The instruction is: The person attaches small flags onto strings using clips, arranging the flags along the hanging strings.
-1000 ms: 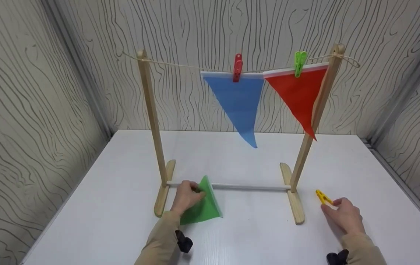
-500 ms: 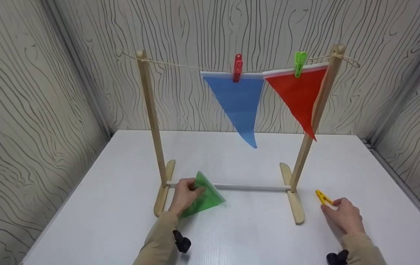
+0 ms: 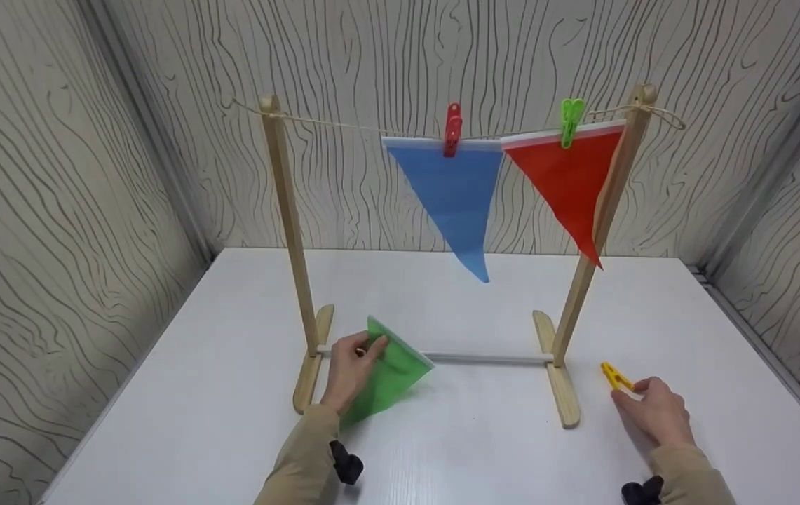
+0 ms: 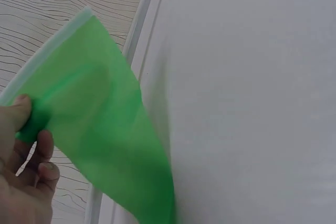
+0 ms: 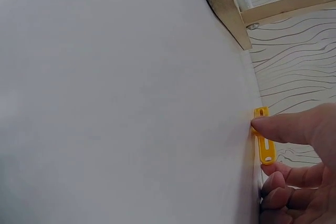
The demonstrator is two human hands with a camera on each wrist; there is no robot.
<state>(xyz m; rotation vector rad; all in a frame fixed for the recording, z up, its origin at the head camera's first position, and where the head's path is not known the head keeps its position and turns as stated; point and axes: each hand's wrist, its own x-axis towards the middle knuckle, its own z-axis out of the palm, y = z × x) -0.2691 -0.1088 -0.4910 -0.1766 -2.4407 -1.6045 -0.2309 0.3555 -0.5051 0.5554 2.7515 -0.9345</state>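
Note:
My left hand [image 3: 349, 372] pinches a green triangular pennant [image 3: 396, 375] between thumb and fingers, close to its white top edge. In the left wrist view the pennant [image 4: 105, 103] hangs down from the thumb [image 4: 20, 109], its lower tip out of frame. My right hand [image 3: 659, 414] holds a yellow clothespin [image 3: 614, 376] by thumb and fingertips, low over the table at the right. Seen from the right wrist, the thumb lies across the clothespin [image 5: 266, 148]. A blue pennant [image 3: 452, 189] hangs under a red clothespin [image 3: 452, 130], and a red pennant [image 3: 575, 179] under a green clothespin [image 3: 571, 123].
A string [image 3: 336, 124] runs between two wooden posts, the left post [image 3: 289, 224] and the right post [image 3: 617, 203]. Wooden feet and a white crossbar [image 3: 484, 357] support them on the white table [image 3: 470, 449]. Patterned walls [image 3: 371, 56] enclose the table.
The left hand has raised the green pennant slightly and turned it, so its white edge slants more and its top corner sits higher and further left. The right hand stays still with the yellow clothespin.

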